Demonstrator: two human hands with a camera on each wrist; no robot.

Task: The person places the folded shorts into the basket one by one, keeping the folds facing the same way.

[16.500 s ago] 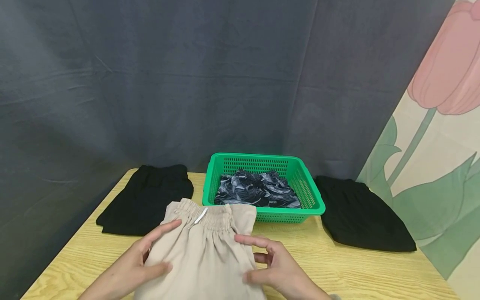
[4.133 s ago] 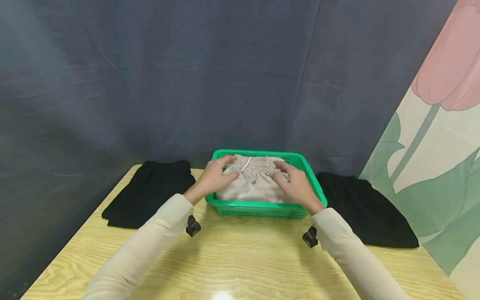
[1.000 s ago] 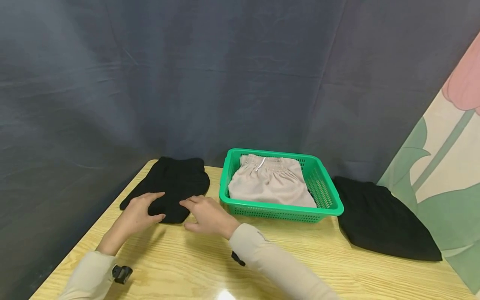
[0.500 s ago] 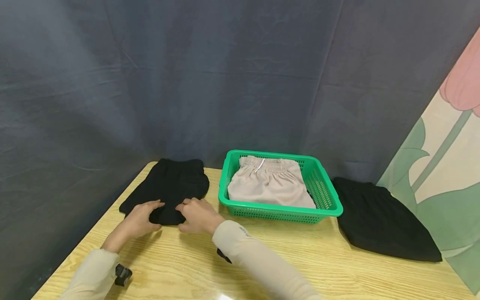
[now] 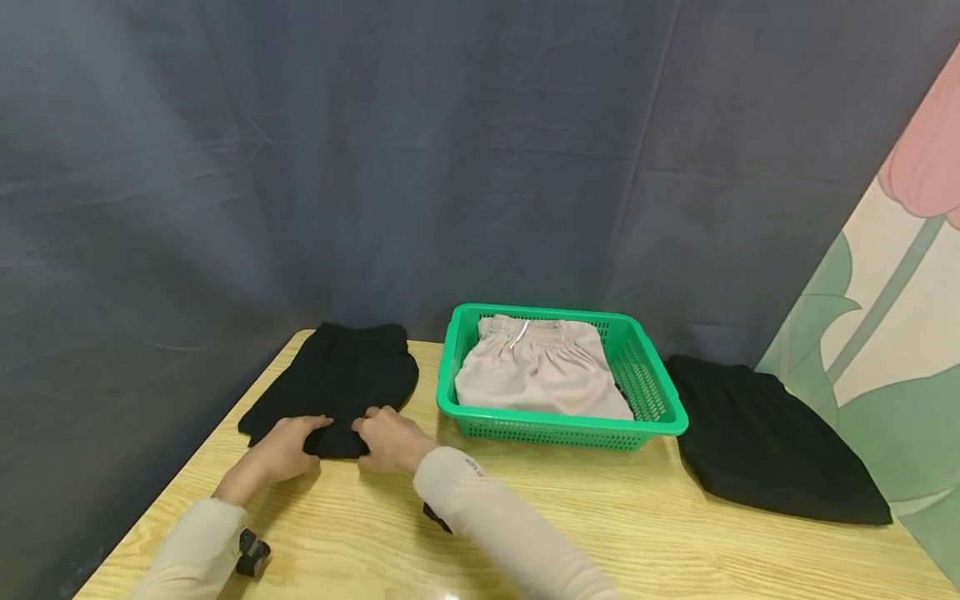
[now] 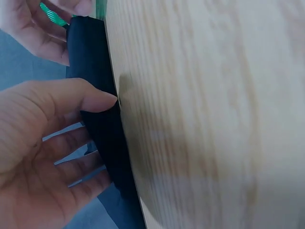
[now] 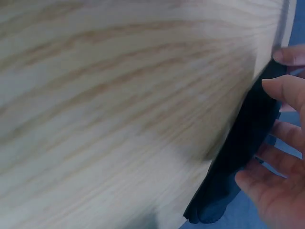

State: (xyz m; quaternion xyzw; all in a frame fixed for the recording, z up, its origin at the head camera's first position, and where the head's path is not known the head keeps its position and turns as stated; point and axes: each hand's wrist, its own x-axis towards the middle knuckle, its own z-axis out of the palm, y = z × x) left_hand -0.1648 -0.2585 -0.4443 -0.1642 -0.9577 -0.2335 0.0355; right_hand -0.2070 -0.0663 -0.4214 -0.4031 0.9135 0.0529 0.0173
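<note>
Folded black shorts (image 5: pixel 352 371) lie flat at the table's back left, gathered waist toward the curtain. At their near edge, my left hand (image 5: pixel 281 450) pinches the cloth left of centre. Close beside it, my right hand (image 5: pixel 393 442) pinches the same edge farther right. In the left wrist view, the left thumb (image 6: pixel 100 101) presses the lower edge of the black cloth (image 6: pixel 109 138), with the fingers over its top. The right wrist view has the right hand (image 7: pixel 286 162) along the folded edge (image 7: pixel 245 131), its thumb at the table side.
A green basket (image 5: pixel 555 421) right of the hands holds beige drawstring shorts (image 5: pixel 540 371), with a dark bit of cloth showing beneath. Another folded black garment (image 5: pixel 772 442) lies at the right. A dark curtain (image 5: pixel 450 167) hangs behind the wooden table (image 5: pixel 570 517).
The beige shorts went into the basket over the dark patterned garment. My hands then left it for the left-hand black shorts, closing onto their near edge in the last second.
</note>
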